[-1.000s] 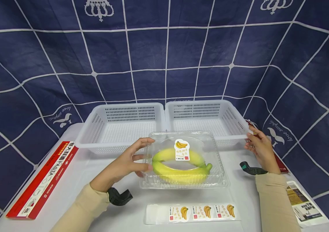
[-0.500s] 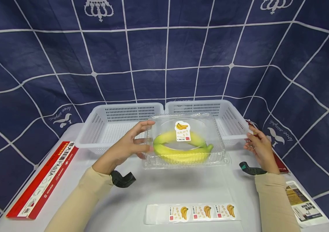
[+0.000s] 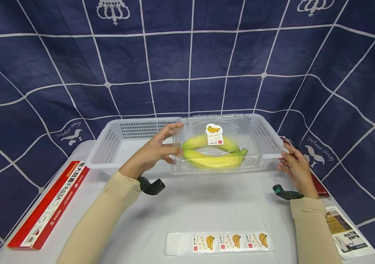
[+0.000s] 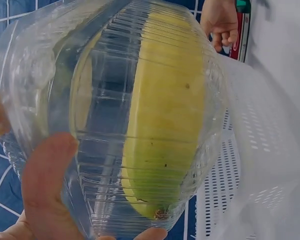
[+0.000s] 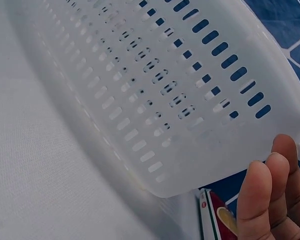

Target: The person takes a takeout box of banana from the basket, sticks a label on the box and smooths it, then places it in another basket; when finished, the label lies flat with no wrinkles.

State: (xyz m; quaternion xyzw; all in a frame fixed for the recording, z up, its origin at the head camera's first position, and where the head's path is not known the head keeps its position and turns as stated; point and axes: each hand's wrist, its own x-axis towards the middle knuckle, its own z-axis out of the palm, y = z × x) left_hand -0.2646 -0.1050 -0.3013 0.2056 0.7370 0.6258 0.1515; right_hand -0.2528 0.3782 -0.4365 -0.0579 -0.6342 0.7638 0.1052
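My left hand (image 3: 156, 148) grips the left end of a clear plastic clamshell box (image 3: 245, 134), thumb in front and fingers at the side. Yellow-green bananas (image 3: 215, 161) show through the plastic, and a banana sticker (image 3: 214, 134) is on the lid. The box is off the table, over the front of the right white basket (image 3: 268, 141) and hiding much of it. At that basket's front right corner, my right hand (image 3: 296, 168) holds the rim. In the right wrist view, its fingertips (image 5: 255, 185) are close against the basket corner (image 5: 190, 175).
A second white basket (image 3: 134, 130) adjoins on the left. A red pasta box (image 3: 48, 205) lies at the left edge. In front is a banana sticker strip (image 3: 220, 243). At right are a dark red box (image 3: 319, 187) and a printed packet (image 3: 347, 234). Blue curtain (image 3: 187, 55) stands behind.
My left hand has lifted the clamshell box and carried it away from me and slightly right, from the table to over the right basket. My right hand has stayed at the basket corner.
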